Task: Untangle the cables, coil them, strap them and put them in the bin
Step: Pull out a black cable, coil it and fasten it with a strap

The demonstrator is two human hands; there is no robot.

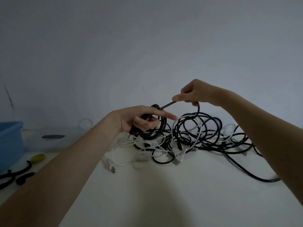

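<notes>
Coiling the black cable
Our left hand (141, 120) clamped the coil (154, 128); our right hand (193, 94) pinched the cable (167, 105) taut, feeding another loop.

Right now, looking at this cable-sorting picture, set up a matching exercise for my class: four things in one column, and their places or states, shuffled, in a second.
Things:
1. black cable coil
2. blue bin
3. yellow strap
4. white plug

Places or states:
A. far left edge of the table
B. held in the left hand
C. lying on the table in front of the tangle
D. on the table beside the bin

Pairs: 1-B, 2-A, 3-D, 4-C
</notes>
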